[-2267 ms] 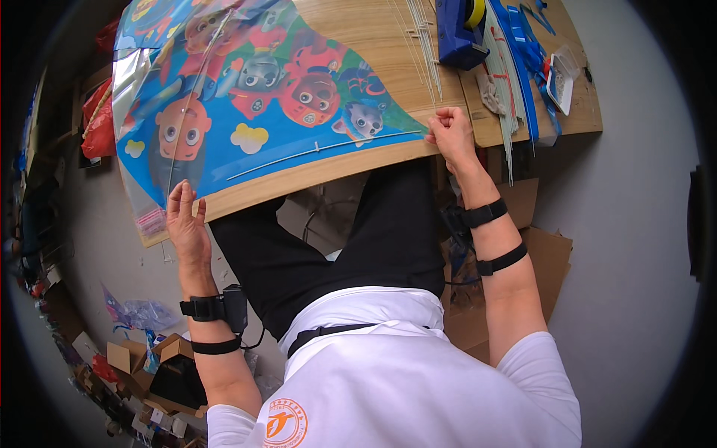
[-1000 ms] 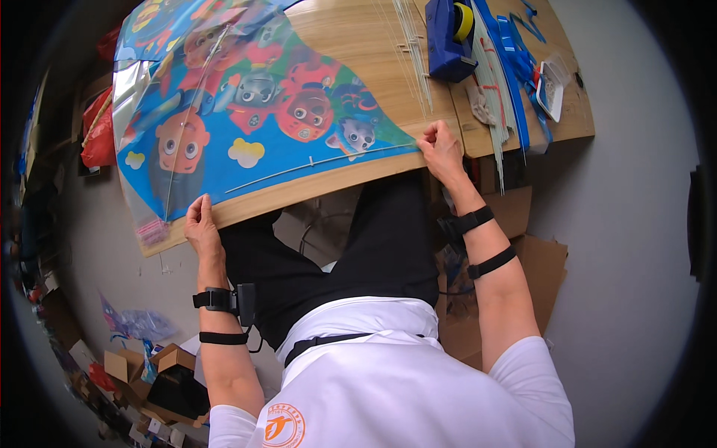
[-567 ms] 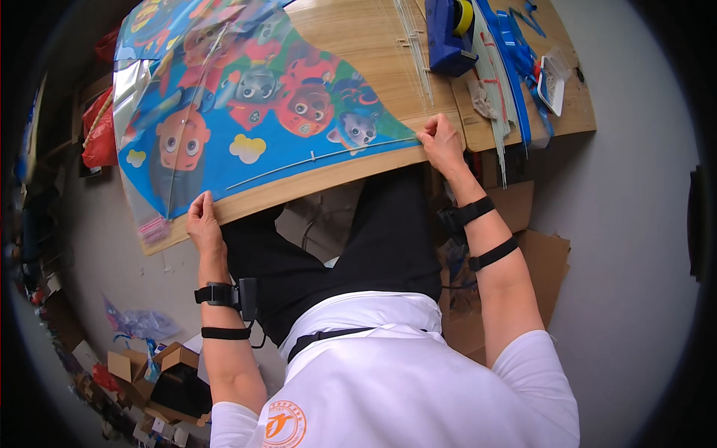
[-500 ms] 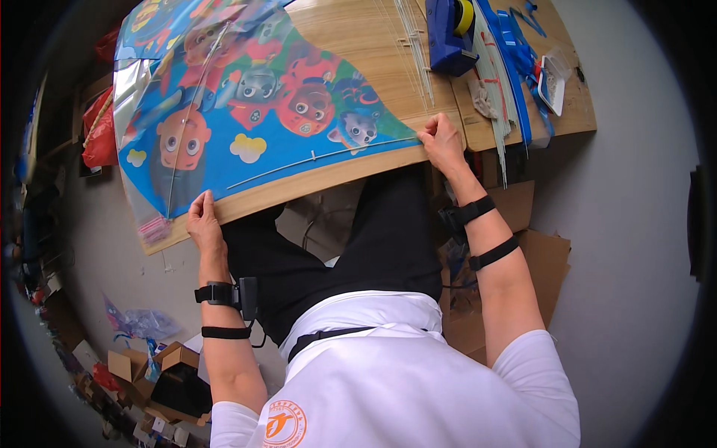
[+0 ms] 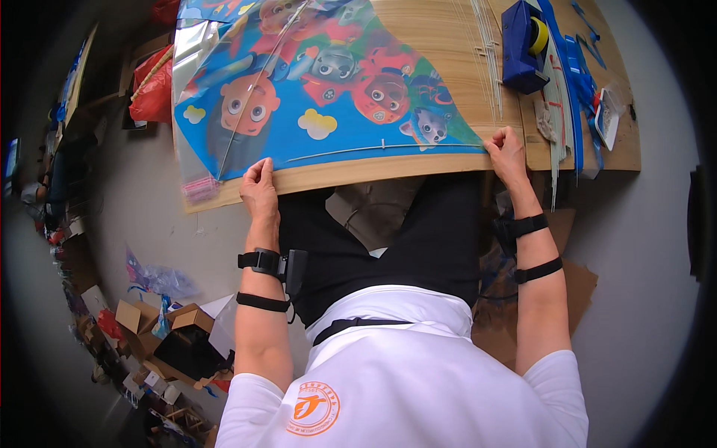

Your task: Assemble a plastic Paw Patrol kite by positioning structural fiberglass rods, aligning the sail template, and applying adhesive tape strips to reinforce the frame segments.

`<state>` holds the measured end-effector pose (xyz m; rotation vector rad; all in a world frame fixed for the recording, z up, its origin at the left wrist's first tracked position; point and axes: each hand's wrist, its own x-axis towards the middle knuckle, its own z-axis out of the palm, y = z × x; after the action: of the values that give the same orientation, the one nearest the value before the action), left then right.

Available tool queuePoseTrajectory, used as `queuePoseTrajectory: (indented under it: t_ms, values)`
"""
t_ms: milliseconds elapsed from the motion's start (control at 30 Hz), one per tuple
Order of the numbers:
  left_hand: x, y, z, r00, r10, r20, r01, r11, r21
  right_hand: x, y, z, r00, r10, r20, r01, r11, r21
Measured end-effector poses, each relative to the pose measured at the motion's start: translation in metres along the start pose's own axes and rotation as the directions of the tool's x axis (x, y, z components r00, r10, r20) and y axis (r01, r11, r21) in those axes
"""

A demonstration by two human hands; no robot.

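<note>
A blue kite sail printed with cartoon characters lies on the wooden table, its near edge close to the table's front. One thin pale rod with a small clip runs along that edge; a second rod slants across the left part. My left hand pinches the sail's near edge, left of the rod's end. At the right corner, where the rod ends, my right hand is closed with thumb and finger pressed together. The fingers partly hide what lies between them.
On the right of the table stand a blue tape dispenser, bundled thin rods, blue ribbon and a white tray. A pink-striped packet lies at the left corner. Open cardboard boxes sit on the floor.
The whole scene has shifted right and slightly up in the picture as the view turned. Both hands stay at the same places on the sail.
</note>
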<state>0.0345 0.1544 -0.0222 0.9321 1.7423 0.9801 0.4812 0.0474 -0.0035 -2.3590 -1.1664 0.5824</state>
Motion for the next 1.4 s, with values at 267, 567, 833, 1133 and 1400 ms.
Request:
queuePoseTrajectory:
  t_ms: [267, 567, 833, 1133, 1400]
  values:
    - [0.003, -0.008, 0.006, 0.999, 0.028, -0.038, -0.027, 0.999, 0.029, 0.004, 0.011, -0.001, 1.0, 0.0, 0.015, 0.0, 1.0, -0.016]
    - [0.005, -0.009, 0.007, 0.998, 0.011, -0.062, -0.009, 0.999, 0.038, 0.005, 0.019, 0.002, 1.0, -0.022, -0.004, 0.022, 1.0, 0.002]
    - [0.006, -0.01, 0.007, 0.997, 0.051, -0.064, -0.043, 0.993, 0.11, 0.004, 0.012, 0.0, 0.999, -0.041, -0.008, 0.041, 0.999, -0.036]
    - [0.001, -0.004, 0.012, 0.995, 0.071, -0.066, -0.057, 0.979, 0.196, 0.002, 0.008, -0.005, 0.999, -0.031, -0.022, 0.031, 0.999, -0.033]
    - [0.015, -0.015, -0.005, 0.997, 0.051, -0.054, -0.038, 0.977, 0.207, -0.005, -0.013, 0.002, 0.998, -0.027, -0.053, 0.027, 1.0, -0.015]
